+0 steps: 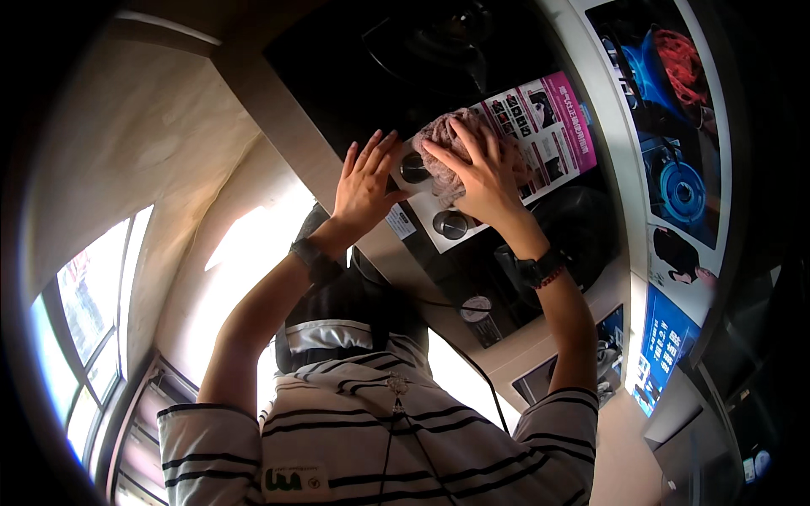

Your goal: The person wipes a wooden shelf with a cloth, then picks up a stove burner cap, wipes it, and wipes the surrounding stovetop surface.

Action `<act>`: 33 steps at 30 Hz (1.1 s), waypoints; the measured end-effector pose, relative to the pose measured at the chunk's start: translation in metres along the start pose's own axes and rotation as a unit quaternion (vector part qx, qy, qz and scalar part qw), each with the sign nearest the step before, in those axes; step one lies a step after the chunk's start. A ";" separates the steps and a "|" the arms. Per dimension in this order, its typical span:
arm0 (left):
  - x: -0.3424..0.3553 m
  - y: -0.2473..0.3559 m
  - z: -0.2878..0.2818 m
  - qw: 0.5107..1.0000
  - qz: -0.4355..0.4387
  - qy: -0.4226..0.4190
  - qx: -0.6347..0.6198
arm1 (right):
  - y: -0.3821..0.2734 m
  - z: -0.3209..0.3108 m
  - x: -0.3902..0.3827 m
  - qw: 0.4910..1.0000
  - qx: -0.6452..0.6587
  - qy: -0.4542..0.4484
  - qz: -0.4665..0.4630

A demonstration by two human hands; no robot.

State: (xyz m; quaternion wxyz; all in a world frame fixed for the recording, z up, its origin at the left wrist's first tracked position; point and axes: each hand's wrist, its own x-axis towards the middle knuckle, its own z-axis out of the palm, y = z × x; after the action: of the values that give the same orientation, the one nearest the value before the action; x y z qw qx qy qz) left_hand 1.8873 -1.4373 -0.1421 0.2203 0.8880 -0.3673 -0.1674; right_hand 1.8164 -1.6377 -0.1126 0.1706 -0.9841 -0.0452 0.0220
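My right hand (485,181) presses down on a bunched pinkish-brown cloth (440,142), its fingers curved over the top and side. The cloth lies on the front part of a black gas hob (337,80), partly over a white printed sheet with a magenta edge (576,139). Two round control knobs show beside the cloth: one knob (413,168) between my hands, another knob (450,224) nearer to my right wrist. My left hand (365,187) is at the hob's front edge, fingers stretched out and apart, holding nothing.
A burner support (443,42) stands at the far side of the hob, and a dark burner (582,228) lies right of my right wrist. Colourful printed panels (675,143) line the raised edge on the right. A dark cable (489,379) hangs below the counter. Bright windows (89,308) are at the left.
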 end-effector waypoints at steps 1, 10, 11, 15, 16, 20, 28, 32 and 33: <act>0.001 0.005 0.003 1.000 -0.009 -0.001 -0.008 | 0.007 0.005 0.001 1.000 -0.003 0.003 0.004; -0.010 0.013 -0.005 0.999 0.007 -0.036 0.023 | 0.040 -0.003 0.008 0.996 0.009 0.059 -0.065; -0.012 0.010 -0.006 0.998 0.017 -0.046 0.031 | 0.042 -0.003 0.009 0.996 0.014 0.065 -0.065; -0.011 0.002 -0.007 0.996 0.040 -0.056 0.054 | 0.062 -0.007 0.010 0.995 0.012 0.083 -0.045; -0.011 0.002 -0.007 0.996 0.039 -0.058 0.055 | 0.070 -0.007 0.010 0.996 0.012 0.087 -0.035; -0.011 0.003 -0.009 0.995 0.043 -0.063 0.065 | 0.122 -0.009 0.009 0.995 -0.034 0.091 0.008; -0.008 0.002 -0.012 0.995 0.053 -0.064 0.058 | 0.201 -0.045 0.026 0.938 -0.129 0.082 0.313; -0.005 0.005 -0.010 0.995 0.072 -0.057 0.048 | 0.196 -0.055 0.002 0.952 -0.089 0.168 0.240; -0.006 0.004 -0.010 0.995 0.067 -0.057 0.049 | 0.180 -0.060 0.000 0.952 -0.067 0.199 0.225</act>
State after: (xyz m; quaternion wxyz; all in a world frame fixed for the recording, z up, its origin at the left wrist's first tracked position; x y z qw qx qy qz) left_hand 1.8854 -1.4327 -0.1303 0.1658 0.8603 -0.4455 -0.1844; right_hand 1.8342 -1.8263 -0.1167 0.1002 -0.9624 0.2105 -0.1392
